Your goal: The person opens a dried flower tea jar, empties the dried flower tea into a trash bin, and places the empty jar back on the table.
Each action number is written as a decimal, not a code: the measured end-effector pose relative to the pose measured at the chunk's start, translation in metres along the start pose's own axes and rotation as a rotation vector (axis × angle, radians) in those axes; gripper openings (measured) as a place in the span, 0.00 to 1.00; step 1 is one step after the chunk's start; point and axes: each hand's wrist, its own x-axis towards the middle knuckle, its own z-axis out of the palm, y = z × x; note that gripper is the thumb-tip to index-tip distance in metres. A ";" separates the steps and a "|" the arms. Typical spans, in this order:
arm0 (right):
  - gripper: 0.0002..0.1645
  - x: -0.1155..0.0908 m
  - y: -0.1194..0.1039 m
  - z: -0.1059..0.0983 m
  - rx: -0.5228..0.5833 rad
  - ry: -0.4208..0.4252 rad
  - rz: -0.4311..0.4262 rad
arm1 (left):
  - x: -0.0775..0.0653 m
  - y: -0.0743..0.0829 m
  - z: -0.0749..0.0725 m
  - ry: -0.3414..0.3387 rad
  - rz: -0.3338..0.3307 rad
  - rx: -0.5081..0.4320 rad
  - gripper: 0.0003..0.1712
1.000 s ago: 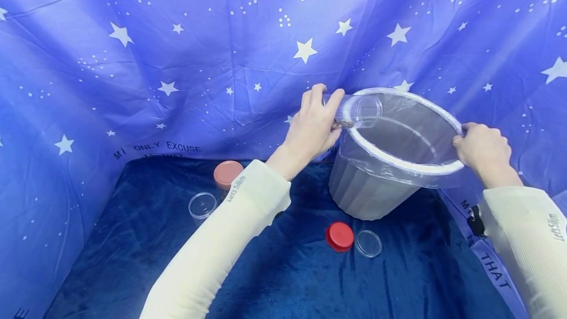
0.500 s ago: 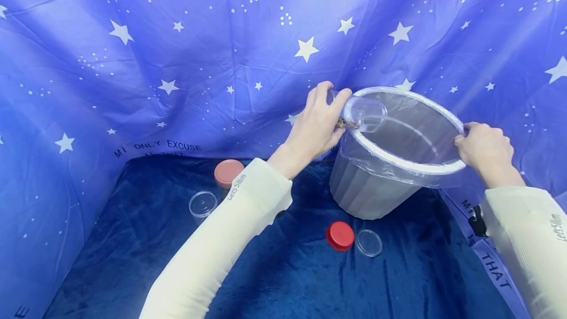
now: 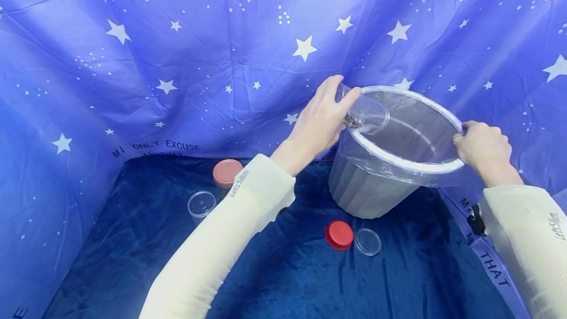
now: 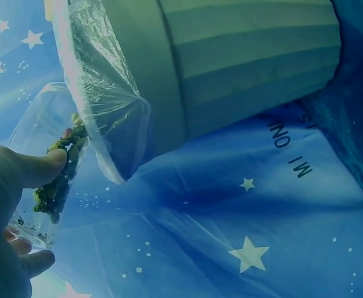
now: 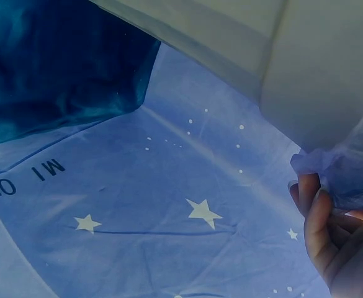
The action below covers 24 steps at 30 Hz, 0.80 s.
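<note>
My left hand (image 3: 320,118) grips a clear plastic jar (image 3: 371,113), tipped on its side with its mouth over the left rim of a grey trash bin (image 3: 374,191). Inside the jar lies a clump of dried, greenish-brown bits (image 4: 62,167), some of it close to the mouth in the left wrist view. A clear plastic bag lines the bin and folds over its white rim (image 3: 398,162). On the bin's far right side, my right hand (image 3: 483,152) holds the rim, fingers curled under the bag's edge (image 5: 349,177). The bin leans a little.
Left on the dark blue cloth (image 3: 274,270) stand a jar with a pink lid (image 3: 228,172) and an uncovered clear jar (image 3: 201,204), partly behind my left sleeve. In front of the bin lie a red lid (image 3: 340,234) and a clear disc-shaped lid (image 3: 368,242). A starry curtain (image 3: 199,53) hangs behind.
My left hand has shifted slightly right and up, bringing the jar further over the bin's rim. The dried bits have slid along inside the jar. My right hand stays on the rim.
</note>
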 end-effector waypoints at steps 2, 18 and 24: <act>0.33 0.000 0.000 0.000 0.001 0.000 -0.001 | 0.002 0.001 0.000 0.003 0.017 0.012 0.31; 0.34 0.000 0.000 0.000 0.006 -0.007 0.007 | 0.004 0.003 0.005 0.022 0.054 0.029 0.30; 0.34 0.001 0.001 0.000 0.007 -0.007 0.006 | 0.003 0.002 0.005 0.003 0.027 0.022 0.34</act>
